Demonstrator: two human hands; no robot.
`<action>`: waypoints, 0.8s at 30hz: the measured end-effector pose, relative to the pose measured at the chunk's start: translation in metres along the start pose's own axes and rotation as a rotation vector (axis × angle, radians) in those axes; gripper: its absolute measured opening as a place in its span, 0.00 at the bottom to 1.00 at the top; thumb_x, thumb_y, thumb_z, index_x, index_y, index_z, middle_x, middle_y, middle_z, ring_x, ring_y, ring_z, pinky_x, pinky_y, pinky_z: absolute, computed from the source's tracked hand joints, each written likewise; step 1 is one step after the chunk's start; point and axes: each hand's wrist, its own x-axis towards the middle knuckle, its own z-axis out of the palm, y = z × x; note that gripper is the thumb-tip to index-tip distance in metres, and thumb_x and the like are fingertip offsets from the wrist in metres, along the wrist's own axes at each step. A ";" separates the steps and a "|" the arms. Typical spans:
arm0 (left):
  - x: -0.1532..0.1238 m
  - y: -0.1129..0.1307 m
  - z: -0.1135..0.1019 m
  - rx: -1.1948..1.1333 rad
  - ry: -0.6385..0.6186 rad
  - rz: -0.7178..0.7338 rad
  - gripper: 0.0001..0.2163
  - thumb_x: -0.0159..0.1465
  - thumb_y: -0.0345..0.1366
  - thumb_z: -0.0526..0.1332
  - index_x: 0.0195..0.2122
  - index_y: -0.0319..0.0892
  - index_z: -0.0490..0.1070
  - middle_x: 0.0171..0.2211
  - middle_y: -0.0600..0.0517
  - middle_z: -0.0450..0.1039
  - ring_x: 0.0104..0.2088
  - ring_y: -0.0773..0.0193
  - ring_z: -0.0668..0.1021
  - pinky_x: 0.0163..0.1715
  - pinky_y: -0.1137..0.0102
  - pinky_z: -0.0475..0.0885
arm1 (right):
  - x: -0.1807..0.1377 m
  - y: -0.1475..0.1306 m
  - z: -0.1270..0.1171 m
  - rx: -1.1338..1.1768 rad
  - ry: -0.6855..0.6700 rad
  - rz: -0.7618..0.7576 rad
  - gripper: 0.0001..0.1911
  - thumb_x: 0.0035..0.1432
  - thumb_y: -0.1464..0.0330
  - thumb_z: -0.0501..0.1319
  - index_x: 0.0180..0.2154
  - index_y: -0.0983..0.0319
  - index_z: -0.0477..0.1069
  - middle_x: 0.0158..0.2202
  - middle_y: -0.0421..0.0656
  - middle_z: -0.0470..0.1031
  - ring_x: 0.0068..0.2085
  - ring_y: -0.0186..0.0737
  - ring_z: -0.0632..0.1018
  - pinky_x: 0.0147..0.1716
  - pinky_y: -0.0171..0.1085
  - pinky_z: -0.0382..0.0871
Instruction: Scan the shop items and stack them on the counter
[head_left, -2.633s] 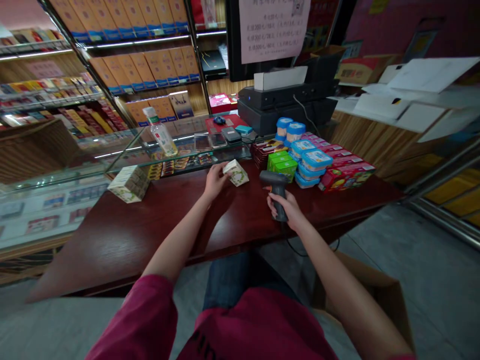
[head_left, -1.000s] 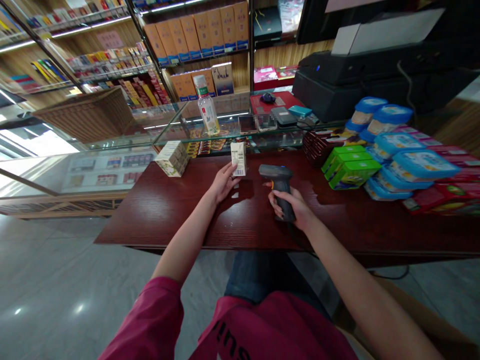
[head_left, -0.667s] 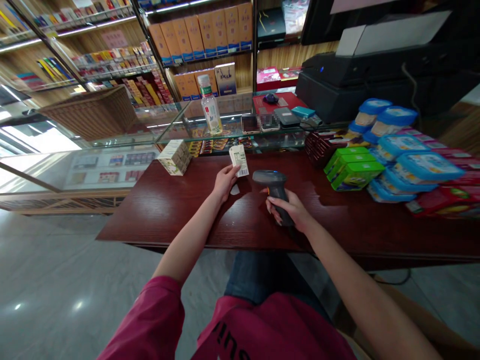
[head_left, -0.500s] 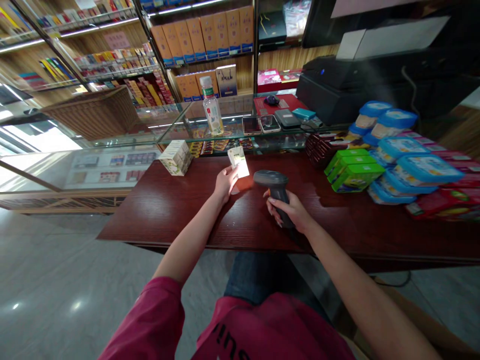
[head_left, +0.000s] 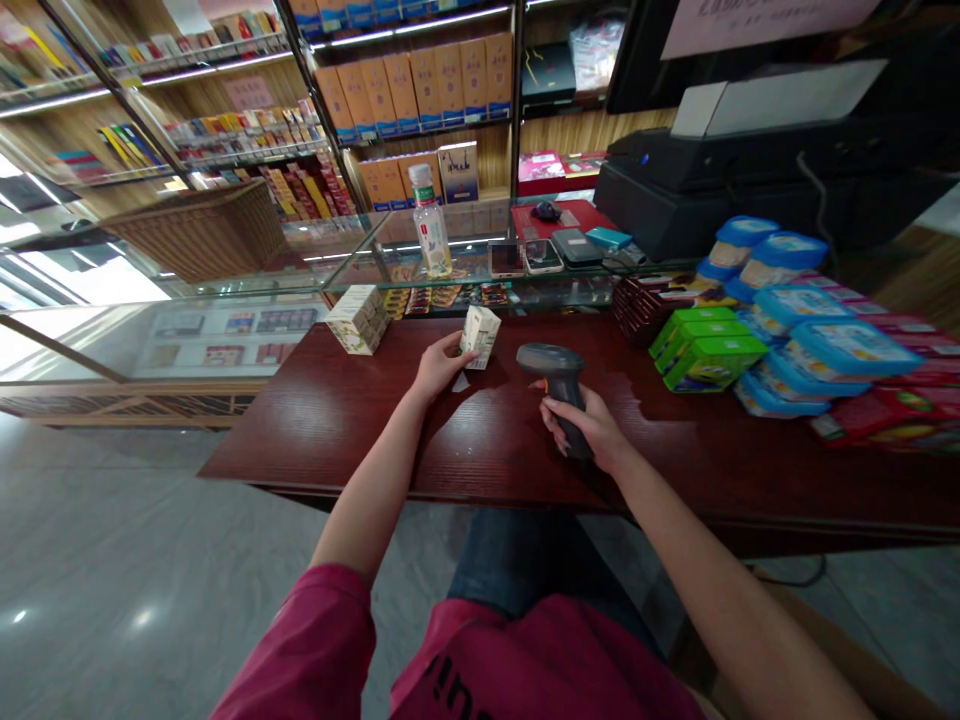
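Observation:
My left hand (head_left: 441,368) grips a small white patterned box (head_left: 481,336) by its left side, just above or on the dark red wooden counter (head_left: 322,420); I cannot tell if it touches the wood. In my right hand (head_left: 589,425) is a dark grey barcode scanner (head_left: 556,372), its handle wrapped by the fingers and its head pointing left towards the box. Left of my left hand stands a group of similar white patterned boxes (head_left: 358,319), packed together. A small pale scrap (head_left: 460,381) lies beside the left fingers.
A clear bottle (head_left: 430,225) and phones (head_left: 543,256) stand on the glass case behind. Green packs (head_left: 706,347) and blue-lidded tubs (head_left: 847,345) are stacked on the right, near a black register machine (head_left: 675,190). A wicker basket (head_left: 199,230) sits at back left.
The box in my left hand has turned more upright, and the bright scanner light on it is gone. My right hand with the scanner has shifted slightly right.

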 end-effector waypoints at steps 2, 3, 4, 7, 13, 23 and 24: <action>0.000 -0.001 -0.015 0.004 -0.121 0.033 0.30 0.52 0.44 0.76 0.57 0.44 0.77 0.60 0.46 0.76 0.63 0.47 0.74 0.67 0.52 0.64 | 0.001 0.002 -0.001 0.012 0.009 0.002 0.27 0.52 0.57 0.73 0.50 0.61 0.71 0.25 0.35 0.72 0.16 0.29 0.66 0.12 0.31 0.61; -0.001 -0.001 -0.021 0.015 -0.159 0.040 0.30 0.52 0.44 0.76 0.57 0.44 0.77 0.61 0.45 0.75 0.64 0.47 0.73 0.68 0.51 0.62 | 0.001 0.003 -0.001 0.017 0.012 0.006 0.27 0.52 0.57 0.73 0.50 0.60 0.71 0.24 0.35 0.72 0.16 0.29 0.66 0.12 0.31 0.61; -0.002 0.000 -0.028 0.033 -0.183 0.041 0.29 0.52 0.44 0.76 0.56 0.44 0.78 0.61 0.45 0.75 0.65 0.46 0.73 0.69 0.51 0.61 | 0.001 0.003 -0.002 0.020 0.013 0.011 0.27 0.52 0.57 0.73 0.51 0.60 0.71 0.24 0.35 0.72 0.16 0.29 0.66 0.12 0.31 0.60; -0.004 0.002 -0.043 0.096 -0.192 0.027 0.24 0.54 0.45 0.75 0.51 0.44 0.81 0.55 0.46 0.80 0.62 0.45 0.76 0.69 0.49 0.60 | 0.000 0.001 -0.001 0.024 0.006 0.027 0.28 0.52 0.57 0.73 0.51 0.60 0.71 0.24 0.35 0.72 0.16 0.29 0.65 0.12 0.31 0.60; -0.010 0.006 -0.038 0.047 -0.145 0.046 0.25 0.55 0.42 0.73 0.54 0.42 0.78 0.54 0.45 0.80 0.57 0.46 0.79 0.64 0.51 0.68 | -0.003 -0.003 0.002 0.019 -0.007 0.043 0.29 0.52 0.57 0.73 0.52 0.61 0.71 0.23 0.35 0.72 0.16 0.29 0.65 0.13 0.32 0.61; 0.005 -0.013 -0.017 0.160 0.139 0.028 0.23 0.52 0.34 0.75 0.49 0.40 0.72 0.52 0.40 0.79 0.54 0.50 0.80 0.59 0.53 0.73 | -0.002 -0.003 0.002 -0.012 -0.030 0.038 0.28 0.53 0.57 0.73 0.51 0.62 0.71 0.24 0.35 0.72 0.17 0.30 0.66 0.13 0.32 0.61; 0.005 -0.012 -0.024 0.147 0.121 0.031 0.23 0.52 0.34 0.74 0.48 0.40 0.73 0.52 0.41 0.79 0.54 0.49 0.80 0.60 0.53 0.72 | -0.003 -0.003 0.002 -0.009 -0.026 0.031 0.28 0.53 0.57 0.72 0.51 0.62 0.71 0.24 0.35 0.72 0.17 0.30 0.66 0.13 0.32 0.61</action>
